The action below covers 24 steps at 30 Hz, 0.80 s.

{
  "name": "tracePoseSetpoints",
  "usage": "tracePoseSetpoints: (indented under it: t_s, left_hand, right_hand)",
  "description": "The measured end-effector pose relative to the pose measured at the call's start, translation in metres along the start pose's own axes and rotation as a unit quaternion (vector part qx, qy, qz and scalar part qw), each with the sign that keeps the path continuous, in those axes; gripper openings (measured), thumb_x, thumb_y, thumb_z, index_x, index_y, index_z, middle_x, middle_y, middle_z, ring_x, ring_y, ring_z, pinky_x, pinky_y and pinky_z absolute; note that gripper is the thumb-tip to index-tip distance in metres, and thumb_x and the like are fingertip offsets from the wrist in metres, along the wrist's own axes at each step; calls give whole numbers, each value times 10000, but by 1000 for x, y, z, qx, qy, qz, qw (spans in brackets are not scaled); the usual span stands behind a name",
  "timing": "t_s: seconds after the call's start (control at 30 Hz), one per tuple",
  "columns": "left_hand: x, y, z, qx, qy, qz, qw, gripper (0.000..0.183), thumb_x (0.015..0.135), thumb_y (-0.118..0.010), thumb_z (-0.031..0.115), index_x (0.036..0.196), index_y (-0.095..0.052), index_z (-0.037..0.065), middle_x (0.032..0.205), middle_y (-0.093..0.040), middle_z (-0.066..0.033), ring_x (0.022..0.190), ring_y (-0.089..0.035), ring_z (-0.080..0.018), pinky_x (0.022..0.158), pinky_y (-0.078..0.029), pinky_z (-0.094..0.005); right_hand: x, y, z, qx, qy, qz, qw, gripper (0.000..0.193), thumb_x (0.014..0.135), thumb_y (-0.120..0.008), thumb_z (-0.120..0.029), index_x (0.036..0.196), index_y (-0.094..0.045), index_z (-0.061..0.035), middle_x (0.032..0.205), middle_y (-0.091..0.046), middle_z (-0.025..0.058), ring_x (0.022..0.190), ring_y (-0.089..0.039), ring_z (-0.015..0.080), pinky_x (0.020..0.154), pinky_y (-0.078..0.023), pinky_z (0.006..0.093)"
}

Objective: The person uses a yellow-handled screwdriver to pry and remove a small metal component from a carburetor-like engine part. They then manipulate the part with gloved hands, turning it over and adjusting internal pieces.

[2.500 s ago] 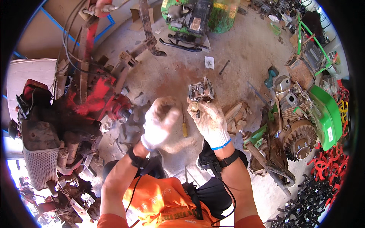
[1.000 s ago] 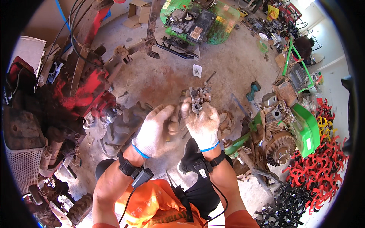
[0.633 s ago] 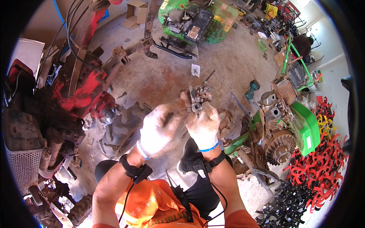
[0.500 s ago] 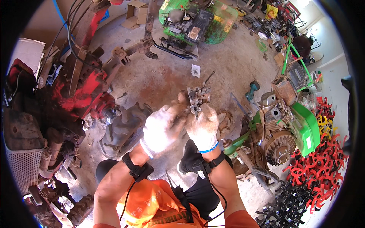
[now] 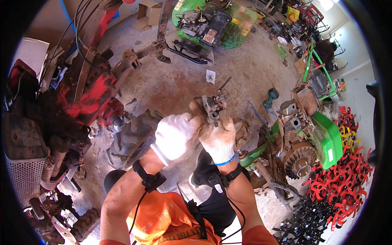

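In front of me, above the floor, is a small grimy metal carburetor (image 5: 214,107) with a thin rod sticking up from its far right side. My right hand (image 5: 219,136), in a soiled white knit glove with a blue-edged cuff, grips it from below and from the near side. Its left side is held by the curled fingers of my left hand (image 5: 177,134), also gloved; the fingertips are stained brown and partly hidden. A round opening on the carburetor points toward me.
To the right stand a rusty engine (image 5: 295,139) and a green tank (image 5: 326,141), beside piles of red curved blades (image 5: 341,183) and black parts (image 5: 304,220). Red machinery (image 5: 87,96) fills the left. Farther off are a green machine (image 5: 208,28) and a teal power tool (image 5: 270,99).
The carburetor has shifted slightly to the right and tilted a little. My left hand has rolled somewhat, its fingers still against the carburetor's left side. My right hand has barely moved.
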<state>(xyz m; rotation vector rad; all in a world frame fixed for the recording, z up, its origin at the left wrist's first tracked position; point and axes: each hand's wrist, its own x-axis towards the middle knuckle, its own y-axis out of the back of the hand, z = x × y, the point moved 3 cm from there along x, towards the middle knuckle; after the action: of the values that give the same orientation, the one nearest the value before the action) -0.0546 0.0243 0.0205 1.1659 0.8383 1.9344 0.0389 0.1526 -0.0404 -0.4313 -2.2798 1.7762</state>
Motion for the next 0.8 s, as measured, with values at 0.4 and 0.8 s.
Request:
tracePoseSetpoints:
  t_s: [0.4,0.8]
  left_hand:
    - [-1,-6,-17,-480,256,-3,839,168,980,-744,83,1123,-744,-6,988,-777,-101,874,-732,-174,786,-582,-332]
    - [3,4,-6,-705,372,-53,602,185,1048,-711,192,1054,-705,8,792,-613,25,589,-441,-39,531,-339,-238]
  right_hand:
    - [1,-18,2,-9,1,104,995,532,1082,-554,-438,1461,-624,-72,1525,-614,178,1385,-584,345,1172,-457,510]
    - [-21,-12,-4,-926,182,83,321,343,939,-824,-188,1219,-689,-44,1105,-772,102,965,-748,228,864,-600,354]
